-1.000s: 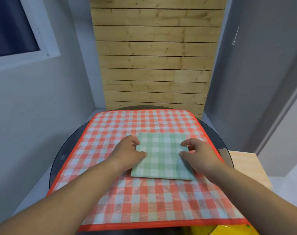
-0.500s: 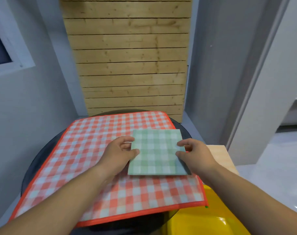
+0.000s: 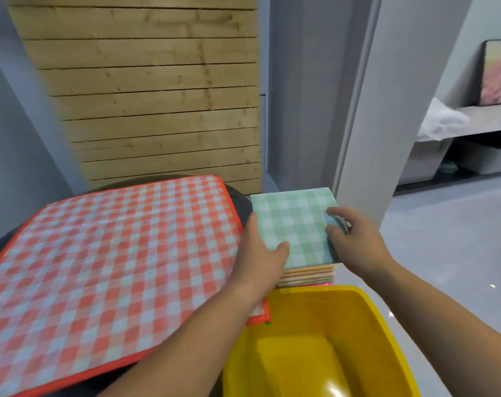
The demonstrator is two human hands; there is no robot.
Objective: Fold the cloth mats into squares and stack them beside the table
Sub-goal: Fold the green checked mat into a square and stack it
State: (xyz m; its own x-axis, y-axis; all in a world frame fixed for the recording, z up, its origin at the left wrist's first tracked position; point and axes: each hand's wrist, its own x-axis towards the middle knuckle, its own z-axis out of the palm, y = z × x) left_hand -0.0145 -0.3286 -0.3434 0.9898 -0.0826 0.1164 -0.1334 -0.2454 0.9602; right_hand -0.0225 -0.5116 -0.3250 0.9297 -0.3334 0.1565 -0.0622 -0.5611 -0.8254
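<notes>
So the folded green mat (image 3: 295,224) has come off the table (image 3: 241,202). Half a second back it was sitting on the red checked mat (image 3: 109,253), and now it's over to the right, on top of the stack (image 3: 308,275) of folded squares beside the table (can't tell if its full weight is down yet or it's only just landing). I'd say this one is basically done: folded, carried, placed, only the letting go left. The big red one lies spread flat, so that looks like the next to fold.

Fingers: the left hand (image 3: 260,253) pinches the near-left edge, thumb laid on top, other fingers tucked along and under the side. The right hand (image 3: 351,239) has the right edge, thumb and forefinger curled onto the top, the rest hidden. Neither has let go. A yellow bin (image 3: 366,305) sits just near of the stack.
</notes>
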